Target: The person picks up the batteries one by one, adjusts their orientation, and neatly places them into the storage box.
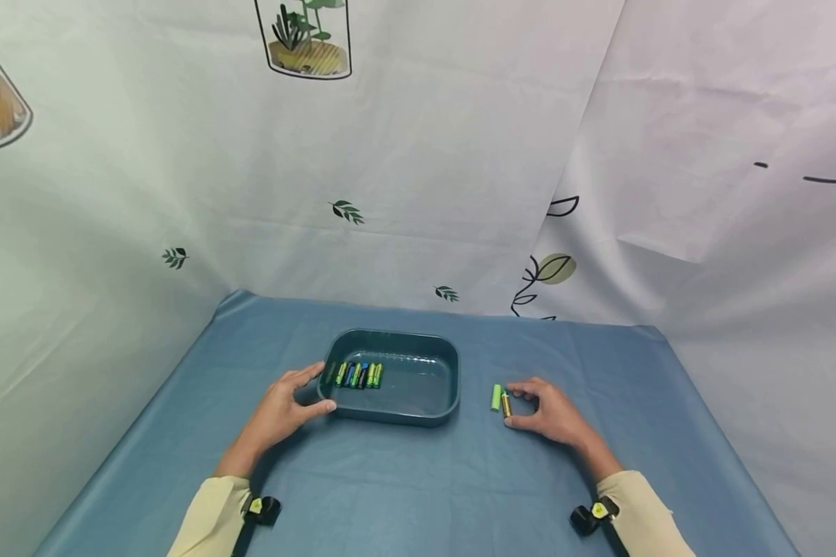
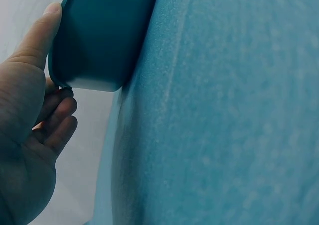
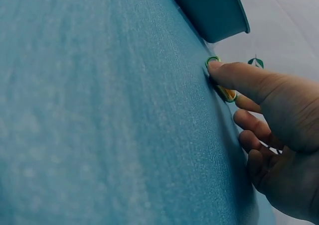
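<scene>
A dark teal rectangular tray point(image 1: 418, 402) stands on the blue cloth, with several green and blue batteries point(image 1: 359, 375) lined up side by side in its left part. My left hand point(image 1: 287, 404) holds the tray's left end, thumb on the near rim and fingers at the left side. To the right of the tray, my right hand point(image 1: 547, 411) pinches a gold-and-green battery point(image 1: 506, 404) lengthwise between thumb and fingertips, close over the cloth. Just left of it lies a light green battery point(image 1: 496, 398). In the right wrist view, the thumb covers part of the pinched battery point(image 3: 229, 93).
The blue cloth point(image 1: 404, 495) covers the whole table. Behind it and at both sides hang pale curtains point(image 1: 418, 155) printed with leaves and plant jars. Each wrist wears a small black camera, the left camera point(image 1: 268, 510) and the right camera point(image 1: 585, 520).
</scene>
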